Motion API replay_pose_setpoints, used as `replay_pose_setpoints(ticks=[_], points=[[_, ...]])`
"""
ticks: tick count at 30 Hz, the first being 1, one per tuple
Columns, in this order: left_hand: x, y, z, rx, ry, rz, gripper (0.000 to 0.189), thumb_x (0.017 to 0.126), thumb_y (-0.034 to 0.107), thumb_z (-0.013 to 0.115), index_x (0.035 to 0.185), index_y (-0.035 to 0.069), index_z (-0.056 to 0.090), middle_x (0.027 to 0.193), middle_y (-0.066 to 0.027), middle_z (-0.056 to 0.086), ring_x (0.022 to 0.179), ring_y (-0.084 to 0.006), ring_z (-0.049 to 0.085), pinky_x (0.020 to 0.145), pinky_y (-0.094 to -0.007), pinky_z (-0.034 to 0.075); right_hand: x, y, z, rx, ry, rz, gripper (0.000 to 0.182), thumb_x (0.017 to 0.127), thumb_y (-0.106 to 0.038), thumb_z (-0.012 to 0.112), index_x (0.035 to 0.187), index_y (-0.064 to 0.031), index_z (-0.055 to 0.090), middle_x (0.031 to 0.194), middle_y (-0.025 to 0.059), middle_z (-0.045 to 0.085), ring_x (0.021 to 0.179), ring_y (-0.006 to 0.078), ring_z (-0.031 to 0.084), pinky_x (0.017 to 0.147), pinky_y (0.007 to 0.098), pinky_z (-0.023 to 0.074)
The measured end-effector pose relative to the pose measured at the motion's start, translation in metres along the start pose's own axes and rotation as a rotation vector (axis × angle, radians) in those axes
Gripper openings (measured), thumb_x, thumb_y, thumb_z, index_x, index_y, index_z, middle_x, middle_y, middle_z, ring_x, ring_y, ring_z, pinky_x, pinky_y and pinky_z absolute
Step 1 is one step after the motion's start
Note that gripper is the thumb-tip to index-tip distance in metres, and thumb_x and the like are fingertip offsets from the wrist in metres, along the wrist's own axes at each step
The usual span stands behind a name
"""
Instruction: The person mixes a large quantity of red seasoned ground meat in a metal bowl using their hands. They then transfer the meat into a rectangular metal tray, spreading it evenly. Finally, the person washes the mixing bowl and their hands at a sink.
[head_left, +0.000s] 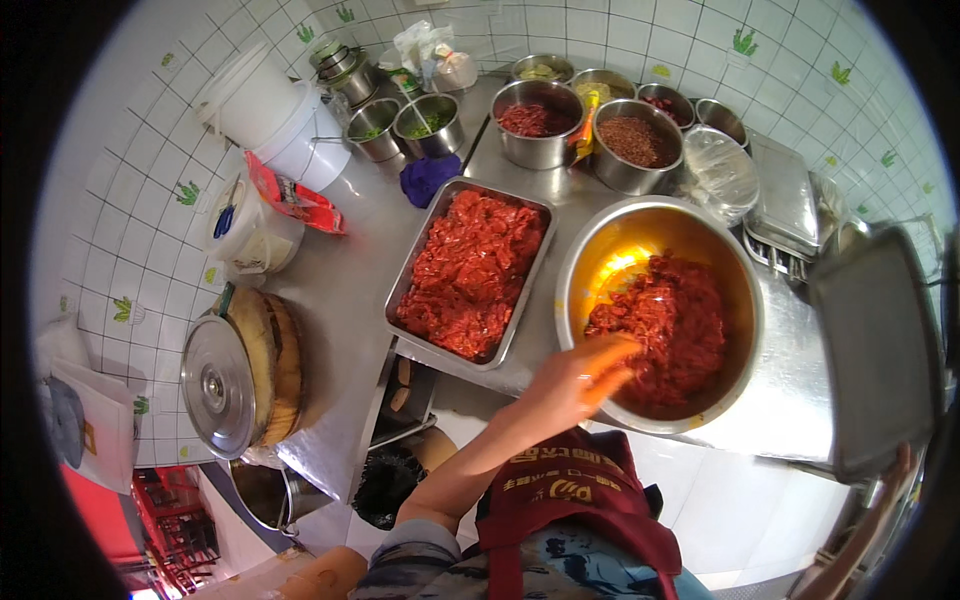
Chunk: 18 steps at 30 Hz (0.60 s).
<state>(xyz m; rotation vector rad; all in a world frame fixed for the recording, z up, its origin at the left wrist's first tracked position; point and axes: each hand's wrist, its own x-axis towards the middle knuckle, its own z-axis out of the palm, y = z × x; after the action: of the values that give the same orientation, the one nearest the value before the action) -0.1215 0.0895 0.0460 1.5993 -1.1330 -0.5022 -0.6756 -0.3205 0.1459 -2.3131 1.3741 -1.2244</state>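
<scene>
My left hand (592, 375), its fingers stained orange and somewhat blurred, reaches over the near left rim of a large round steel bowl (739, 247). Its fingers are apart at the edge of the red marinated raw meat (667, 337) in the bowl, and nothing shows held in them. Orange residue coats the bowl's inner wall. To the left, a rectangular steel tray (551, 232) is filled with similar red meat (472, 270). Far right, my right hand (900, 466) grips the lower edge of another rectangular metal tray (874, 352), tilted up on its side.
Steel pots (536, 150) of ingredients line the back of the steel counter (337, 300). White buckets (300, 135), a purple cloth (429, 180) and wooden chopping blocks (281, 360) with a metal lid (217, 386) stand left. Stacked metal containers (784, 195) sit back right. An open drawer (409, 390) juts below.
</scene>
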Motion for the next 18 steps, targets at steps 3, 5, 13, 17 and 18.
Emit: replay_pose_setpoints(ticks=[3, 5, 13, 17, 18], points=[[-0.032, 0.018, -0.073, 0.058, 0.241, -0.157, 0.030, 0.086, 0.003, 0.062, 0.116, 0.004, 0.060, 0.117, -0.0092, 0.061, 0.098, -0.0141, 0.060, 0.082, -0.0271, 0.049, -0.042, -0.063, 0.139, -0.207, -0.207, -0.228, 0.010, 0.081, -0.008, 0.056, 0.080, -0.0033, 0.065, 0.070, 0.0070, 0.061, 0.066, 0.0182, 0.056, 0.060, 0.0345, 0.0428], [-0.056, 0.009, -0.119, 0.178, 0.495, -0.091, 0.025, 0.089, 0.002, 0.058, 0.114, 0.002, 0.061, 0.118, -0.0086, 0.060, 0.099, -0.0114, 0.058, 0.083, -0.0258, 0.048, -0.088, -0.137, 0.221, -0.265, -0.276, -0.528, 0.011, 0.078, -0.007, 0.055, 0.079, -0.0062, 0.066, 0.069, 0.0052, 0.061, 0.068, 0.0186, 0.055, 0.063, 0.0364, 0.0412], [-0.157, 0.052, -0.261, 0.503, 1.039, -0.145, 0.033, 0.096, 0.014, 0.047, 0.124, -0.004, 0.050, 0.124, -0.0157, 0.056, 0.110, -0.0272, 0.057, 0.088, -0.0331, 0.047, -0.244, -0.474, 0.417, 0.887, -1.099, 0.904, 0.015, 0.081, -0.012, 0.057, 0.085, 0.0014, 0.061, 0.069, 0.0036, 0.057, 0.057, 0.0118, 0.049, 0.052, 0.0295, 0.0411], [-0.163, 0.036, -0.281, 0.430, 1.008, -0.292, 0.034, 0.095, 0.015, 0.049, 0.123, -0.003, 0.051, 0.124, -0.0149, 0.056, 0.109, -0.0272, 0.057, 0.086, -0.0340, 0.047, -0.260, -0.481, 0.488, 1.131, -0.911, 0.730, 0.022, 0.078, -0.008, 0.056, 0.094, 0.0056, 0.062, 0.081, 0.0074, 0.064, 0.072, 0.0127, 0.056, 0.064, 0.0275, 0.0447], [-0.164, 0.028, -0.287, 0.426, 1.015, -0.308, 0.034, 0.095, 0.015, 0.050, 0.123, -0.003, 0.051, 0.124, -0.0146, 0.056, 0.108, -0.0267, 0.058, 0.086, -0.0338, 0.047, -0.257, -0.486, 0.496, 1.097, -0.923, 0.753, 0.021, 0.078, -0.007, 0.056, 0.094, 0.0053, 0.062, 0.081, 0.0070, 0.064, 0.071, 0.0132, 0.056, 0.064, 0.0273, 0.0449]])
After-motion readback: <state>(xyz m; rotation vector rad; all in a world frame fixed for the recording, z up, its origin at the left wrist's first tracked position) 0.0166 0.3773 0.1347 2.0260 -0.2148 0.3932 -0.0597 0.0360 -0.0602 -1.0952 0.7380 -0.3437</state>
